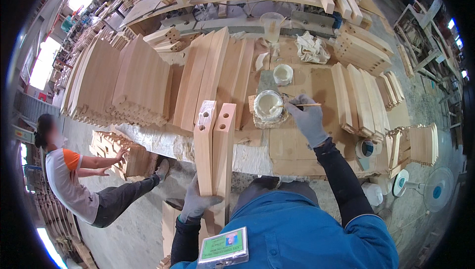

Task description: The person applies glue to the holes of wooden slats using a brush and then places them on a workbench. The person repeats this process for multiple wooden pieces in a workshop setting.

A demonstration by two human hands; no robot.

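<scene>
My left hand (194, 203), in a grey glove, is closed around two pale wooden bars (204, 148) held side by side and upright. Each bar has two round holes in its top end, and the end of one looks wet and whitish. My right hand (308, 121), gloved too, pinches a thin wooden-handled brush (312, 105). Its tip reaches into a round tub (261, 113) of creamy white paste, whose rim is crusted. Behind that tub stands a smaller white tub (283, 74). Both tubs rest on the cardboard-covered bench (307, 153).
Stacked wooden boards (141, 76) fill the bench's left side; more wooden pieces (363, 101) line the right. Farther back are a crumpled cloth (312, 48) and a clear plastic cup (271, 25). A person (74, 180) works at the left beside a stack of wood. A fan (437, 190) stands at right.
</scene>
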